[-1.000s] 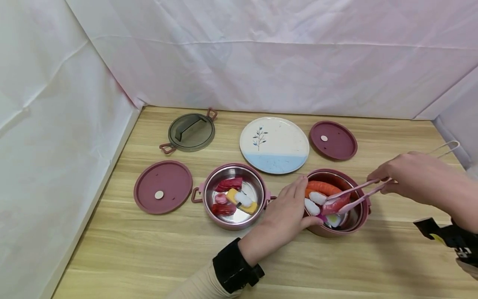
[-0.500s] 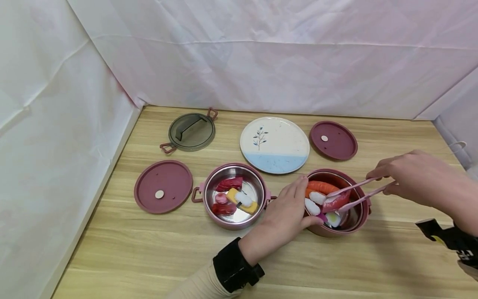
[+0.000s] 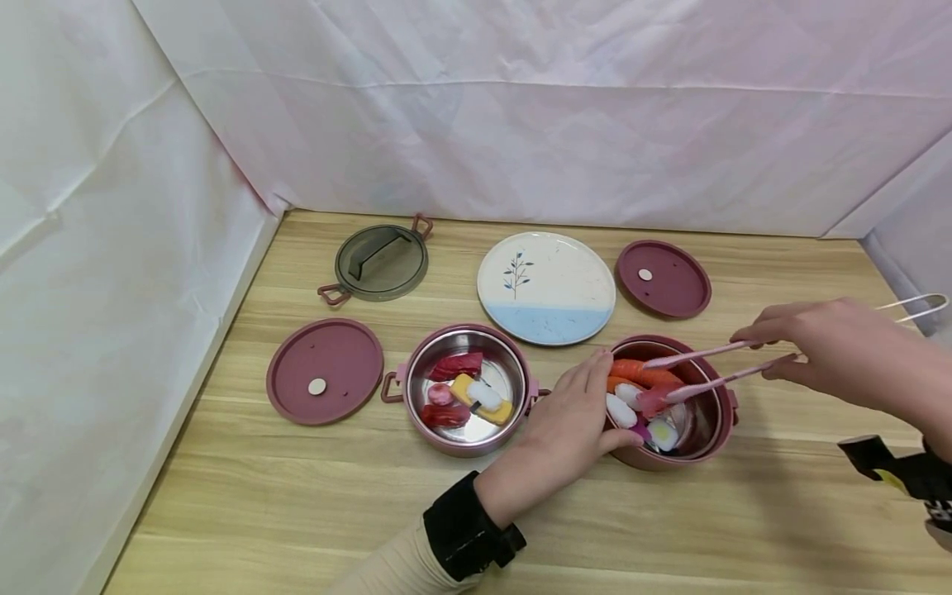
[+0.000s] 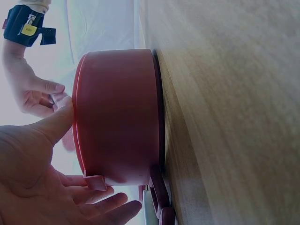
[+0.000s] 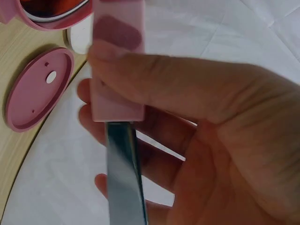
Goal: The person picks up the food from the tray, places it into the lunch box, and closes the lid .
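Observation:
My left hand (image 3: 568, 409) rests against the left rim of a dusty-pink pot (image 3: 665, 465). In the left wrist view its thumb touches the rim and its fingers lie fairly straight beside the wall. My right hand (image 3: 836, 351) pinches pink tongs (image 3: 732, 378) with thumb and fingers; a metal section (image 5: 124, 173) shows in the right wrist view. The tong tips stand apart inside the pot. One is over an orange carrot-like piece (image 3: 632, 369), the other at a red piece (image 3: 653, 402). White pieces (image 3: 621, 411) and a white-and-yellow egg-like piece (image 3: 663, 433) lie nearby.
A second pot (image 3: 464, 450) holds toy-like food, including a yellow-and-white piece (image 3: 494, 405). Behind stand a cream-and-blue plate (image 3: 558, 285), a smoky lid (image 3: 383, 277) and a small maroon lid (image 3: 673, 285). A larger maroon lid (image 3: 327, 368) lies left. White cloth surrounds the wooden table.
The tong tips have spread apart, the upper one shifting up over the carrot-like piece. The red piece has tilted and moved slightly left. My left hand has stayed at the rim.

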`<state>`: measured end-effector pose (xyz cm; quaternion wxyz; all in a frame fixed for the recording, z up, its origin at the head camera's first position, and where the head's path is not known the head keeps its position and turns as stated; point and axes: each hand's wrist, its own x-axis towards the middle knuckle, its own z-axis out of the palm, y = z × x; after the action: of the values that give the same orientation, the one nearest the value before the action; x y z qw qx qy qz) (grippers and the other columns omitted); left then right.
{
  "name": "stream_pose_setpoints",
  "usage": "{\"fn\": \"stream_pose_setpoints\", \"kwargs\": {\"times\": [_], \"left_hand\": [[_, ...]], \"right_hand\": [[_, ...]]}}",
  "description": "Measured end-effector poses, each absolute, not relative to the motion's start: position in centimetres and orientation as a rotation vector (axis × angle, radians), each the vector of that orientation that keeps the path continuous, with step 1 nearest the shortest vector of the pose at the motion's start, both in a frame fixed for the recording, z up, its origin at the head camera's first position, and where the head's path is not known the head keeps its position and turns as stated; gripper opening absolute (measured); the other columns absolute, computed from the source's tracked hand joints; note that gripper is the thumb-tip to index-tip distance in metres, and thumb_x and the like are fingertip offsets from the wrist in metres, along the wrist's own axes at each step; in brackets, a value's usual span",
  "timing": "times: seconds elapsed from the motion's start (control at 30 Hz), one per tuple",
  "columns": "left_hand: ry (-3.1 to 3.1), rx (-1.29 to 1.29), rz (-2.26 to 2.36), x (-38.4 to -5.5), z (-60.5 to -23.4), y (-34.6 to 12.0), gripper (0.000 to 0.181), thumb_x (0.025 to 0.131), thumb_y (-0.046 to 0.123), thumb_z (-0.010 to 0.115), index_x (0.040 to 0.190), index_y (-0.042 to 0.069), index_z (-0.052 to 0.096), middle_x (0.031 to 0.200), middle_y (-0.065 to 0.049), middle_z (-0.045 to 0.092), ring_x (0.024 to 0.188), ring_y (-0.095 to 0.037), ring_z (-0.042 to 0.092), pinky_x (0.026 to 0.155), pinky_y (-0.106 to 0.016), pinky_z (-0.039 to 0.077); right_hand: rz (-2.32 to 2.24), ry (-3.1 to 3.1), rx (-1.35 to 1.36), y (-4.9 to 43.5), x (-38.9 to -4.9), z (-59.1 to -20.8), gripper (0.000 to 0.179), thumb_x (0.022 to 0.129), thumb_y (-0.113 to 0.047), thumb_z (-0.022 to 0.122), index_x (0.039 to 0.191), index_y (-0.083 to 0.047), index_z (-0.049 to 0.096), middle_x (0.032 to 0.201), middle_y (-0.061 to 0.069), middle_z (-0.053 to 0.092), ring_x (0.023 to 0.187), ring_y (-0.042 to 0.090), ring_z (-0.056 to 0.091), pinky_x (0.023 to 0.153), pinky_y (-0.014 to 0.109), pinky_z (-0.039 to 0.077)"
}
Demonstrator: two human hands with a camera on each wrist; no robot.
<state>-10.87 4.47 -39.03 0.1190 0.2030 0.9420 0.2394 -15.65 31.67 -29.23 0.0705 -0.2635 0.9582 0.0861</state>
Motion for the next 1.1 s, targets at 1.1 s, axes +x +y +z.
{"fn": "stream_pose_setpoints", "kwargs": {"times": [1.1], "left_hand": [[2.751, 0.604, 0.707, -10.8, -39.0, 4.3, 0.093, 0.086, 0.061, 0.063, 0.159, 0.019, 0.022, 0.165, 0.003, 0.028, 0.15, -0.01, 0.031, 0.109, -0.036, 0.047]], "right_hand": [[-0.193, 2.919, -0.739, 29.6, -22.1, -35.1, 0.038, 0.087, -0.014, 0.077, 0.122, 0.0, 0.068, 0.101, 0.012, 0.07, 0.083, 0.024, 0.065, 0.068, 0.04, 0.052]]}}
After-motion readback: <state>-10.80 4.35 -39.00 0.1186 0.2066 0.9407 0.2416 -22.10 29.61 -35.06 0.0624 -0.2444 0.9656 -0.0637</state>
